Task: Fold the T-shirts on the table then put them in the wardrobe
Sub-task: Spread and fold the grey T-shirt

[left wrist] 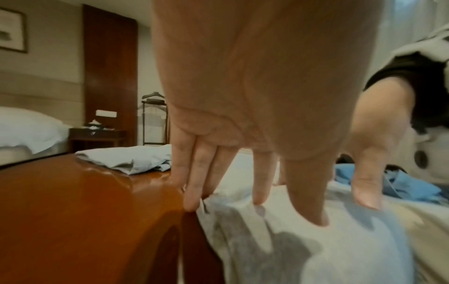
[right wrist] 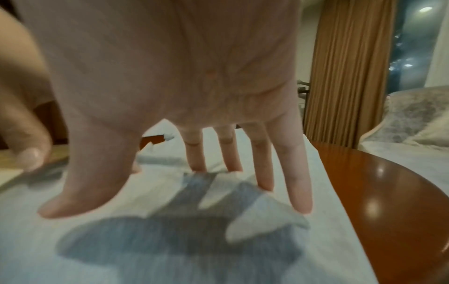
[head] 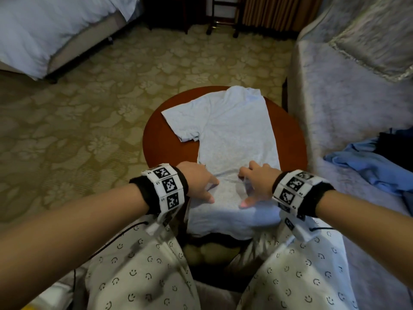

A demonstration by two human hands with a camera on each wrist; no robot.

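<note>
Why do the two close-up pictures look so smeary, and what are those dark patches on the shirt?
Left wrist view: the left hand looms large and the T-shirt beneath is soft; right wrist view: the dark patches are the right hand's shadow, with glare on the table; head view: sharper, edges bowed.

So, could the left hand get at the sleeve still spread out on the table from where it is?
Probably yes: the left hand rests on the T-shirt, and nothing lies between it and the sleeve.

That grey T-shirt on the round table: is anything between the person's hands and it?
No. Both the left hand and the right hand already rest their straight fingers directly on the grey T-shirt, near the table's front edge.
</note>
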